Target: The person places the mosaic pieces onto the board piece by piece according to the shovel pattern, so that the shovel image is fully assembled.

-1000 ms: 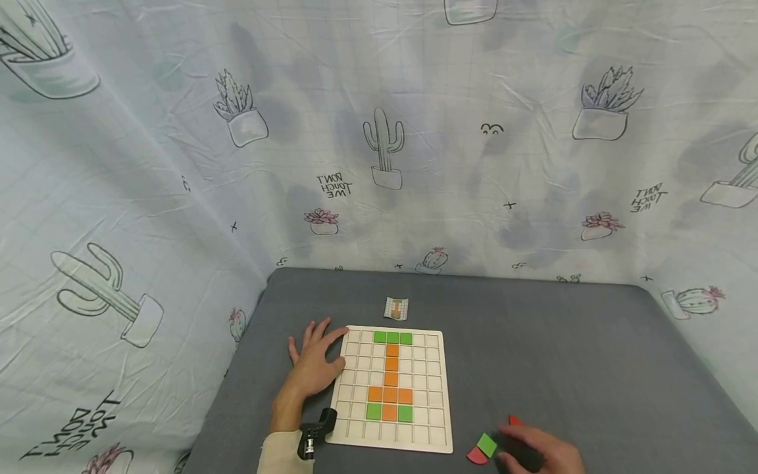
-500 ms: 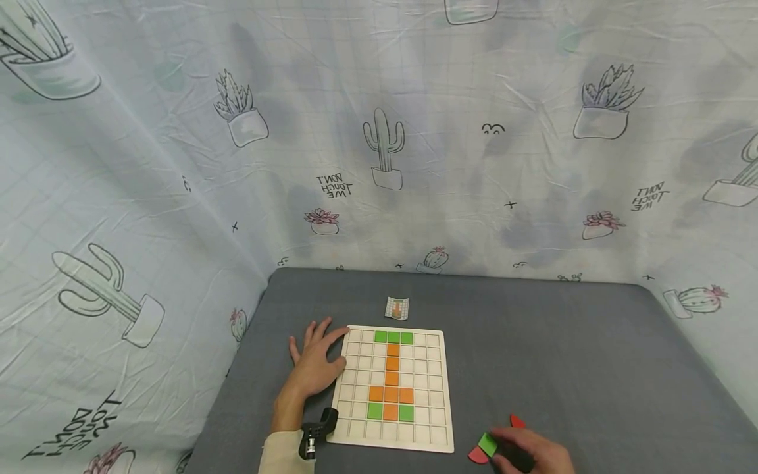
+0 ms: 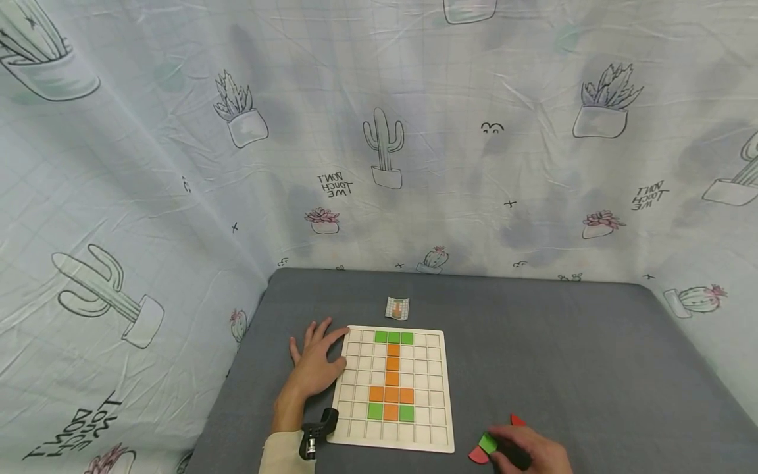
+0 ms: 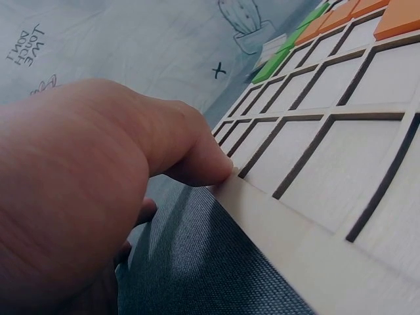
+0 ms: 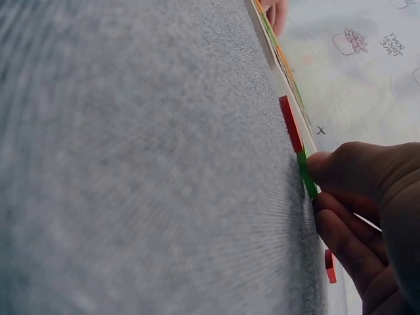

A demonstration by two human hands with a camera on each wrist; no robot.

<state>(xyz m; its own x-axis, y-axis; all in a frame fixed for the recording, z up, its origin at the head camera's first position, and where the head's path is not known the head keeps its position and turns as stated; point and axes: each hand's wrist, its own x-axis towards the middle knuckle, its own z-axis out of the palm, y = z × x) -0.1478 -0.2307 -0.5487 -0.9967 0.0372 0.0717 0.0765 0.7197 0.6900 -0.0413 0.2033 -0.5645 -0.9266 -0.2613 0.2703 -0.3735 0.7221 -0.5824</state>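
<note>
A pale wooden grid board (image 3: 431, 399) lies on the dark grey table, with green square tiles (image 3: 393, 338) and orange square tiles (image 3: 392, 378) set in its cells. My left hand (image 3: 316, 365) rests at the board's left side, index finger by the upper corner. In the left wrist view the thumb (image 4: 190, 141) presses on the board's rim. Right of the board, my right hand (image 3: 533, 449) pinches a loose green square tile (image 3: 488, 443) between thumb and fingers. That tile touches a red rounded piece (image 3: 478, 455); another red piece (image 3: 517, 420) shows beyond the hand, partly hidden.
A small printed card (image 3: 397, 308) with a grid pattern lies behind the board. The grey table (image 3: 551, 342) extends to the right and back. Behind and on the left hangs a pale curtain (image 3: 444, 138) with cactus prints.
My right hand has moved a little to the left, and its fingers have closed on the loose green tile. The left hand and the board have stayed in place.
</note>
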